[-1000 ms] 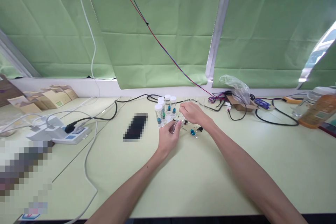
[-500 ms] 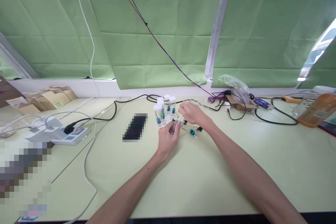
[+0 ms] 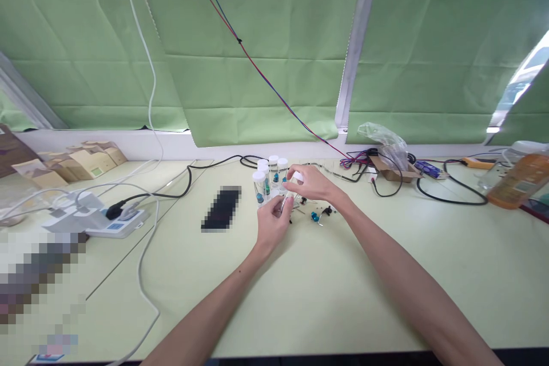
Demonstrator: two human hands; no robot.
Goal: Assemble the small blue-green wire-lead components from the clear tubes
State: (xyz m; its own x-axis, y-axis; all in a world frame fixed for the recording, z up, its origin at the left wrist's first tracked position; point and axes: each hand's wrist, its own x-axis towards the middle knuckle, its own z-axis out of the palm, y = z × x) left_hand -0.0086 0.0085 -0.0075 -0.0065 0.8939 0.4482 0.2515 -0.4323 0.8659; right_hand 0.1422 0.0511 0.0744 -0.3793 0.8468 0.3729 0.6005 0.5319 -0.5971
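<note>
My left hand (image 3: pixel 273 223) is curled around a small clear vial (image 3: pixel 283 202) tilted toward the right. My right hand (image 3: pixel 312 183) hovers just above it, its fingers pinched on a small white cap (image 3: pixel 297 176). Behind both hands stand several capped clear vials (image 3: pixel 259 185) with blue and green parts inside. Loose small parts, one of them blue (image 3: pixel 315 217), lie on the pale green table (image 3: pixel 386 274) just right of my hands.
A blurred dark flat object (image 3: pixel 221 209) lies left of the vials. A white power strip (image 3: pixel 103 218) with cables sits at the left. Black cables, a cardboard tray (image 3: pixel 394 170) with a plastic bag and an orange bottle (image 3: pixel 517 180) line the back right. Green blinds hang behind.
My right hand has lifted slightly and now shows a white cap between its fingertips above the vial. My left hand has turned the vial a little; everything else is still.
</note>
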